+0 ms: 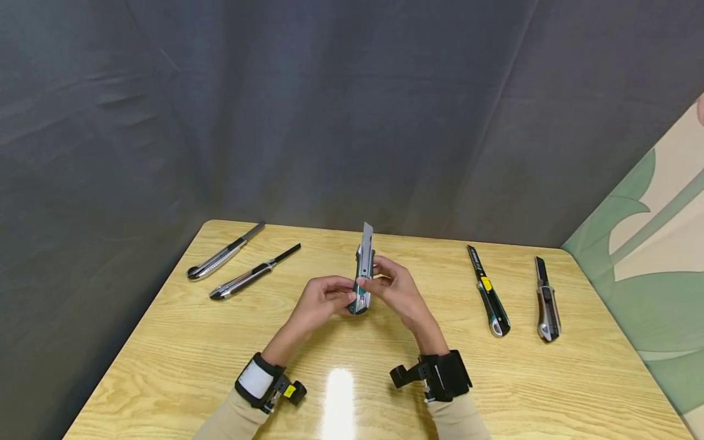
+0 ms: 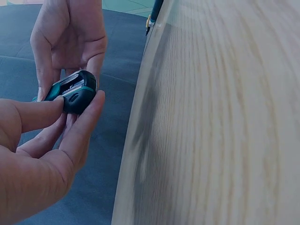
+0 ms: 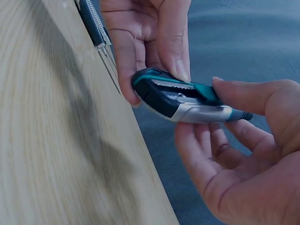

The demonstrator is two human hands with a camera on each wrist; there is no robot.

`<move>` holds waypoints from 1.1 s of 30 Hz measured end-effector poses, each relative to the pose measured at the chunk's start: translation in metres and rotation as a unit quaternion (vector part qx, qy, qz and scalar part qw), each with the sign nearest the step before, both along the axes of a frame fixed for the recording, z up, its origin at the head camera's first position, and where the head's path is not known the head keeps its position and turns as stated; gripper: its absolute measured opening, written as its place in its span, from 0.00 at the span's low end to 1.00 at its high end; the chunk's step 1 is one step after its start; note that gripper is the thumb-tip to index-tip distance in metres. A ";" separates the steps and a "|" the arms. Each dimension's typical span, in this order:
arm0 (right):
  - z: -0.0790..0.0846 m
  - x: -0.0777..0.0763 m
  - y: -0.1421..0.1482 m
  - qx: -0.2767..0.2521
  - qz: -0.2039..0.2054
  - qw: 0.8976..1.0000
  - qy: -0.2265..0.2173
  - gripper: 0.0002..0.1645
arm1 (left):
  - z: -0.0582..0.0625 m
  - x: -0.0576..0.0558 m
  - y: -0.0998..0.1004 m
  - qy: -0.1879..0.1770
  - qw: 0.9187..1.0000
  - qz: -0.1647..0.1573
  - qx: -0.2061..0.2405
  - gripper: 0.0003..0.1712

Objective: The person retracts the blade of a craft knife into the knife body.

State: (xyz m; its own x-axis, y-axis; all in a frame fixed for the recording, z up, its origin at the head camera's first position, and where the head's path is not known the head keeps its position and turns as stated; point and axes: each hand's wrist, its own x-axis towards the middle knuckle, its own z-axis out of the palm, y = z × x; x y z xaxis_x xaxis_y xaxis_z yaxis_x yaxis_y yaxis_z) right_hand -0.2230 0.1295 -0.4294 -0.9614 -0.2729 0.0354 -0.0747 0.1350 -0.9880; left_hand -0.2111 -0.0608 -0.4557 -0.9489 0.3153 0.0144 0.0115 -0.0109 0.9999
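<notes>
A green, black and silver utility knife [image 1: 363, 263] is held upright above the middle of the table, its broad blade extended and pointing away from me. My left hand [image 1: 326, 300] pinches the butt end between thumb and fingers. Higher on the handle, my right hand [image 1: 397, 289] grips the knife from the other side, its thumb at the green slider. In the right wrist view the silver side of the utility knife [image 3: 201, 113] rests on the right fingers. From the left wrist, the knife's dark end [image 2: 79, 99] shows between the left thumb and fingers.
Two silver-and-black utility knives [image 1: 217, 260] [image 1: 247, 281] lie at the table's left. On the right lie a green-and-black knife with a yellow slider [image 1: 487, 292] and a brown-and-silver one [image 1: 547, 305]. Dark curtain [image 1: 352, 122] hangs behind the wooden table [image 1: 181, 360].
</notes>
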 end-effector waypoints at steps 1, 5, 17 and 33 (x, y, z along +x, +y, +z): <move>0.004 0.002 -0.001 0.000 0.001 1.000 -0.004 0.22 | 0.003 0.001 0.000 -0.001 1.000 0.001 0.000 0.13; 0.004 0.002 -0.003 -0.012 -0.009 1.000 -0.010 0.20 | 0.006 0.001 0.001 -0.004 1.000 0.014 0.000 0.13; -0.004 -0.001 -0.004 -0.026 -0.012 1.000 -0.004 0.17 | 0.004 0.002 0.001 -0.006 1.000 0.014 -0.004 0.12; -0.003 0.000 -0.002 -0.026 0.021 0.999 0.000 0.16 | 0.003 0.001 0.000 -0.017 1.000 0.011 -0.003 0.12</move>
